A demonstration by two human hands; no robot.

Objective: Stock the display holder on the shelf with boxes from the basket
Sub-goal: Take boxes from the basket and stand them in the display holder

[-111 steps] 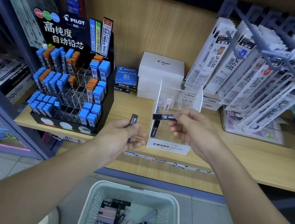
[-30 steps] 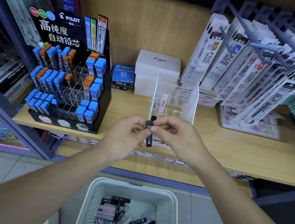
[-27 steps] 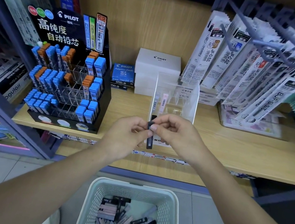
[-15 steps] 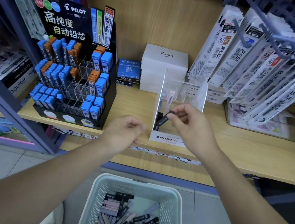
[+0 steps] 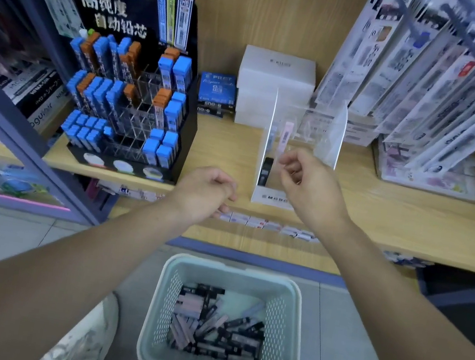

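In the head view, the display holder (image 5: pixel 331 139) is a clear, flat-walled acrylic stand with a white label strip, set near the front edge of the pale wood-grain shelf (image 5: pixel 411 221). A slim black box (image 5: pixel 265 172) stands upright in its front left slot, with a pale pink box (image 5: pixel 286 136) behind. The right hand (image 5: pixel 310 185) hovers beside the black box, grip released and fingers loosely curled on nothing, and the left hand (image 5: pixel 205 193) hangs slack and empty at the shelf lip. On the floor below, a mint-green plastic basket (image 5: pixel 283 329) with perforated walls holds a loose heap of slim rectangular boxes (image 5: pixel 214 327), black and dusty pink.
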